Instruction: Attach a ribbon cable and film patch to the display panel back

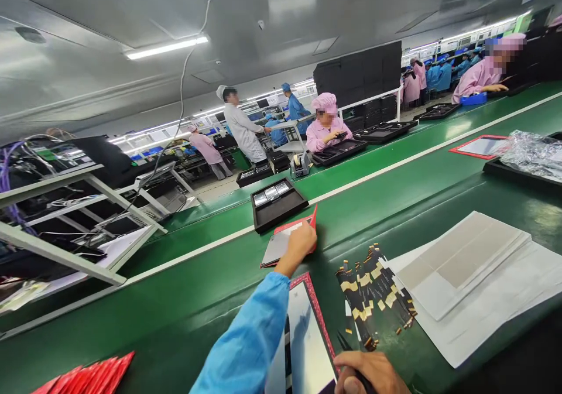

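Observation:
My left hand (302, 239), in a blue sleeve, reaches across the bench with its fingers closed at the right side of a red-edged flat panel (276, 247); the fingertips are partly hidden. My right hand (369, 372), at the bottom edge, is closed around dark tweezers (345, 342), their tips pointing up and left. Beside it lies a larger panel (309, 335) with a pale, shiny face and a red speckled border, partly covered by my left sleeve. To the right is a loose pile of black flex cables (373, 291) with gold ends.
White sheets (461, 288) lie on the right. A black tray (278, 204) holds silvery packets beyond my left hand. Red packets (94, 376) lie lower left. Another black tray with clear plastic wrap (533, 154) is at far right. A person in pink (328, 127) works across the green bench.

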{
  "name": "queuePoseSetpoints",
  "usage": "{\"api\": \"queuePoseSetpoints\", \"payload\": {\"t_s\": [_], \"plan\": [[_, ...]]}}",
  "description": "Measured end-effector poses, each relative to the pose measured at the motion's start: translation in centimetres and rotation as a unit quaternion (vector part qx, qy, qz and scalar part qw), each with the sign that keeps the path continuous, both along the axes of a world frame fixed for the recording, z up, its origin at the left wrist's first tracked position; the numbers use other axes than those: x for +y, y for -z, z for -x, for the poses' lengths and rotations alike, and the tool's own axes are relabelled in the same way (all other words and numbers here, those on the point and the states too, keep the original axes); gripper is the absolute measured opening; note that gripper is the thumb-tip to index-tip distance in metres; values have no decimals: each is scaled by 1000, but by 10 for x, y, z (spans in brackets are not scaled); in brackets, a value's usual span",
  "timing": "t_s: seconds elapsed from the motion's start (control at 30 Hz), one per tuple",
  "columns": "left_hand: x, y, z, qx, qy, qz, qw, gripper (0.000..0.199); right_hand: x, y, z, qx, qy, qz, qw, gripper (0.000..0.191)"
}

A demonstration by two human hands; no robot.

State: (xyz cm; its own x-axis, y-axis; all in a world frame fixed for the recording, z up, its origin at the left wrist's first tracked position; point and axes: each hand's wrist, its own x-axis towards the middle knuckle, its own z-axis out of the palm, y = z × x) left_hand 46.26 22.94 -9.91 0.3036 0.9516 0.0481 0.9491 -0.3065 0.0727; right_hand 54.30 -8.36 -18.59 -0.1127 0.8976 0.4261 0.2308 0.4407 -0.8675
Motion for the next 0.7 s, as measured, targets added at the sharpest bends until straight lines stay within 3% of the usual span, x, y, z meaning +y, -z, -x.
{"api": "queuePoseSetpoints", "payload": {"t_s": [0.13,0.23,0.37,0.47,0.6,0.7], "plan": [[-15,-14,67,-38,15,7,999,28,-9,-14,-2,14,21,-1,1000,46],[-30,-13,98,-70,47,21,996,27,-11,-20,-1,21,29,-4,999,42],[-54,-4,97,-125,122,37,984,26,-8,-15,2,29,48,2,998,44],[-75,-1,84,-152,181,52,970,26,-7,-14,-2,42,122,8,992,43],[-91,0,82,-148,202,51,967,26,-4,-38,-27,67,218,5,974,39],[-81,4,95,-113,143,23,983,26,17,-63,-56,67,218,6,974,35]]}}
